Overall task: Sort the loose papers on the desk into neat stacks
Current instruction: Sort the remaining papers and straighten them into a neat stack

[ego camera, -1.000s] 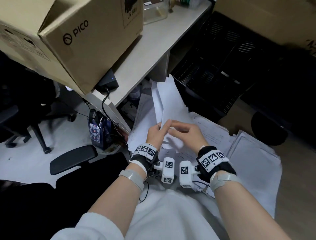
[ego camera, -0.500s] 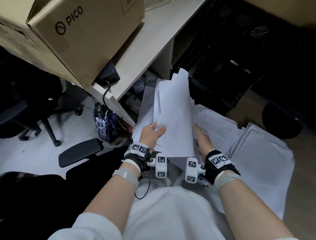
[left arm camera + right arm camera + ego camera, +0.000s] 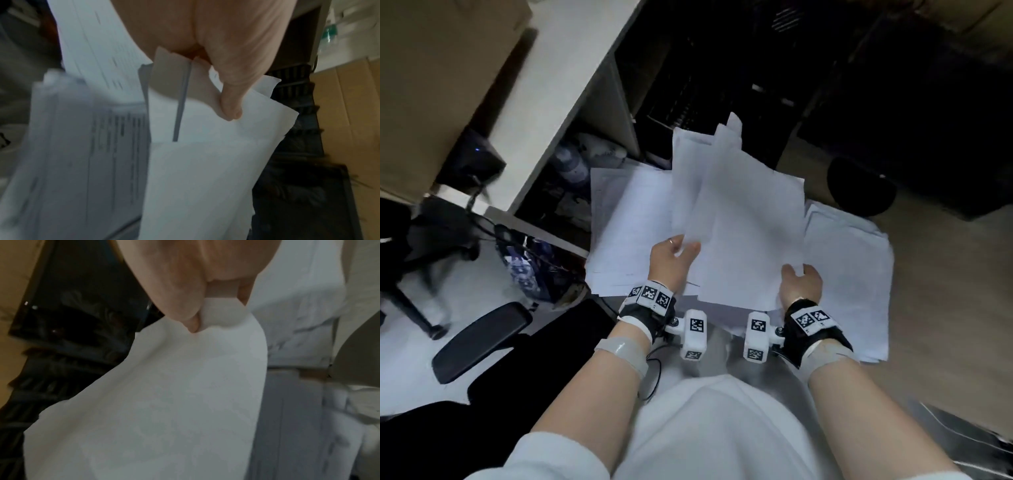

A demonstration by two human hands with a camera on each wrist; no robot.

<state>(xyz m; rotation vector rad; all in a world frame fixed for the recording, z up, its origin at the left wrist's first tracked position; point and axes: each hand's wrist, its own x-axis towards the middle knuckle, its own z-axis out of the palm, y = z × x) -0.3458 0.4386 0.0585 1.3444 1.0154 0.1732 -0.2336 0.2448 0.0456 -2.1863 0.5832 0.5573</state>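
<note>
Holding a bunch of white papers (image 3: 739,219) up in the air with both hands, just above the knees. Pinching the left edge of the papers with the left hand (image 3: 671,260), thumb on top and fingers under, as the left wrist view is showing. Gripping the near right corner with the right hand (image 3: 799,282), thumb pressing into the sheet. Fanning out a little at the far end, not lined up. Lying under the held papers on the left, a flat stack with printed lines (image 3: 626,233). Lying on the right, another white stack (image 3: 852,274), on the wooden floor (image 3: 945,308). Standing to the left, a white surface (image 3: 558,89) with a big brown cardboard box (image 3: 431,85) on top and a small black device (image 3: 470,161) beside it. Sitting at the lower left, a black office chair (image 3: 479,339). Looking dark and hard to make out, the room at the top right.
</note>
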